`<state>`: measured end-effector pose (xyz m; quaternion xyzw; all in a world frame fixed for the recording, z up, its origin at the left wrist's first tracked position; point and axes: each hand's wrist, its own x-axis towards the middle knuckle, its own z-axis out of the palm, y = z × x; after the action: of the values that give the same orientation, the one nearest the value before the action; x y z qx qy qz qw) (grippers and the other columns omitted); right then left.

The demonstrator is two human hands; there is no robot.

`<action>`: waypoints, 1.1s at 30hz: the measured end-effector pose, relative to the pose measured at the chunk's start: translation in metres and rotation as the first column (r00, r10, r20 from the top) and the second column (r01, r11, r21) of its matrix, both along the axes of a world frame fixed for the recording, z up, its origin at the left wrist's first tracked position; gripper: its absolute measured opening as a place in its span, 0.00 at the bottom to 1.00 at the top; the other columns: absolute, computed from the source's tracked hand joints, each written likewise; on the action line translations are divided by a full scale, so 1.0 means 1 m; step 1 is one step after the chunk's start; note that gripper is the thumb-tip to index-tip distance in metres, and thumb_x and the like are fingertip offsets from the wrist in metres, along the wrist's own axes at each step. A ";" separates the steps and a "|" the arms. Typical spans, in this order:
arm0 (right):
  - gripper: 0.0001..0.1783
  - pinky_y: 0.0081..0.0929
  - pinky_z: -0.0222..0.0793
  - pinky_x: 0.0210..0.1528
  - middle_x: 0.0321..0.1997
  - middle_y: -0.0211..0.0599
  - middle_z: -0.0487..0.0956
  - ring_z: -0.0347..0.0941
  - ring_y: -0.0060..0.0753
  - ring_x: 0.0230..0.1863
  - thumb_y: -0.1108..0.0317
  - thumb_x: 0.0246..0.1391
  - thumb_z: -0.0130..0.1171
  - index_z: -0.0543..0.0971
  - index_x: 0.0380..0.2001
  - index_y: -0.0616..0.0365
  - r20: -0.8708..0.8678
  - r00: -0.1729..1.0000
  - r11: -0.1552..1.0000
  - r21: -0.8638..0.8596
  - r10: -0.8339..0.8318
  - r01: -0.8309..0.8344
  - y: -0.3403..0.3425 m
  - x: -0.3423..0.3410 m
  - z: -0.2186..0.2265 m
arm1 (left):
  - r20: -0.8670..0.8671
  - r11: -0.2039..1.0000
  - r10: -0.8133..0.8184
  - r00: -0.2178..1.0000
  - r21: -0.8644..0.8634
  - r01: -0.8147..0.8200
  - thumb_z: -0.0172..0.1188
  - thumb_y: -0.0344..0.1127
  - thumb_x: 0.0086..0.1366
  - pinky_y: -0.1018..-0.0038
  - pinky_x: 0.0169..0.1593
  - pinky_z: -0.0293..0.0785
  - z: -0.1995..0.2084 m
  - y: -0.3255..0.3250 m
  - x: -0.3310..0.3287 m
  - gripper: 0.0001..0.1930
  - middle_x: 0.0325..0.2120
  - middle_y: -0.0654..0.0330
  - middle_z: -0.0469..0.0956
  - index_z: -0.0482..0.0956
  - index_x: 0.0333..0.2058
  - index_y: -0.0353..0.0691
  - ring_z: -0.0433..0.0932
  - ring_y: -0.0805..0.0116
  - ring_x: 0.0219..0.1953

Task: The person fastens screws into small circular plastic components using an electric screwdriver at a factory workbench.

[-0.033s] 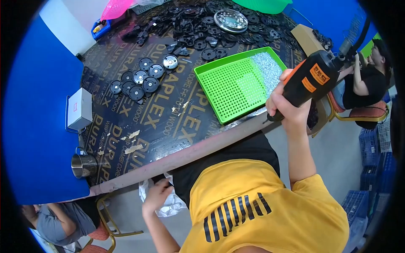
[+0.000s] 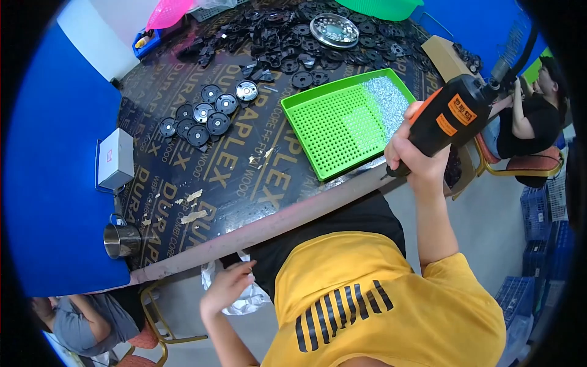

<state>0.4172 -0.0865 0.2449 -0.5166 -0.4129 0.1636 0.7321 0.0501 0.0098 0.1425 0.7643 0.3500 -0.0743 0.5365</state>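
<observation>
My right hand (image 2: 416, 150) grips a black and orange electric screwdriver (image 2: 452, 113) over the table's near edge, with its bit end pointing down-left. A cable and a coiled spring run from its top. Below the table edge, my left hand (image 2: 227, 287) hovers beside my dark trouser leg, over a crumpled silvery bag (image 2: 247, 300). Its fingers are partly stretched and apart, and I see nothing between them. Left of the screwdriver lies a green perforated tray (image 2: 324, 131) with small silvery screws (image 2: 388, 98) heaped at its right end.
Round black parts (image 2: 211, 116), some with metal discs, lie mid-table. Behind them spreads a pile of black parts (image 2: 269, 43) with a round metal dish (image 2: 334, 30). A steel cup (image 2: 121, 238) and a white box (image 2: 116, 159) stand at left. Other people sit at both sides.
My left hand has risen slightly and turned, its fingers now reaching to the right. My right hand and the screwdriver have hardly moved.
</observation>
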 end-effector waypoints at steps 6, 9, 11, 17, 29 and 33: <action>0.20 0.19 0.61 0.16 0.13 0.32 0.65 0.62 0.22 0.11 0.83 0.39 0.50 0.61 0.40 0.62 0.036 0.999 0.998 0.059 0.000 -0.002 -0.006 0.008 -0.010 | 0.394 0.797 -0.170 0.903 0.594 -0.109 0.52 0.23 0.52 0.74 0.36 0.70 0.130 0.041 0.105 0.09 0.29 0.55 0.74 0.74 0.34 0.33 0.74 0.65 0.30; 0.21 0.19 0.61 0.16 0.13 0.32 0.65 0.63 0.22 0.11 0.83 0.39 0.50 0.61 0.40 0.61 0.016 1.000 0.998 0.064 0.006 -0.007 -0.004 0.006 -0.009 | 0.439 0.546 -0.086 0.894 0.771 -0.326 0.53 0.30 0.55 0.70 0.42 0.68 0.126 0.109 0.167 0.08 0.34 0.51 0.74 0.74 0.32 0.32 0.73 0.57 0.37; 0.21 0.19 0.61 0.16 0.13 0.32 0.65 0.63 0.22 0.11 0.82 0.40 0.51 0.61 0.40 0.61 0.002 0.999 0.996 0.074 0.048 -0.048 0.002 0.001 -0.006 | 0.256 0.259 -0.025 0.966 0.935 -0.242 0.54 0.37 0.56 0.69 0.47 0.66 0.108 0.162 0.186 0.13 0.38 0.50 0.73 0.76 0.34 0.32 0.70 0.56 0.43; 0.20 0.18 0.61 0.15 0.14 0.32 0.65 0.62 0.22 0.11 0.81 0.40 0.51 0.61 0.40 0.62 -0.030 0.998 0.996 0.073 0.058 -0.055 -0.001 0.012 -0.008 | -0.292 0.442 0.233 0.928 0.882 0.167 0.56 0.50 0.54 0.45 0.57 0.47 0.104 0.183 0.253 0.24 0.47 0.48 0.67 0.77 0.38 0.32 0.57 0.52 0.56; 0.21 0.18 0.60 0.15 0.14 0.31 0.66 0.62 0.21 0.11 0.82 0.39 0.51 0.60 0.40 0.63 -0.081 0.994 0.993 0.102 0.073 -0.065 -0.005 0.013 -0.002 | 0.337 0.542 0.050 0.940 0.782 -0.309 0.63 0.34 0.48 0.73 0.35 0.68 0.115 0.130 0.246 0.12 0.25 0.56 0.74 0.71 0.26 0.33 0.72 0.65 0.27; 0.20 0.21 0.59 0.16 0.13 0.30 0.61 0.59 0.24 0.10 0.77 0.43 0.48 0.58 0.42 0.59 -0.128 0.985 0.979 0.179 0.118 -0.095 -0.007 0.018 0.021 | 0.652 0.903 0.290 0.700 0.055 -0.426 0.60 0.31 0.53 0.82 0.27 0.67 0.111 0.079 0.209 0.09 0.25 0.62 0.74 0.70 0.29 0.33 0.72 0.77 0.25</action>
<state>0.4355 -0.0933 0.2656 -0.4162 -0.4011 0.2016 0.7907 0.2588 0.0884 0.2537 0.7112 0.2984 0.3279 0.5455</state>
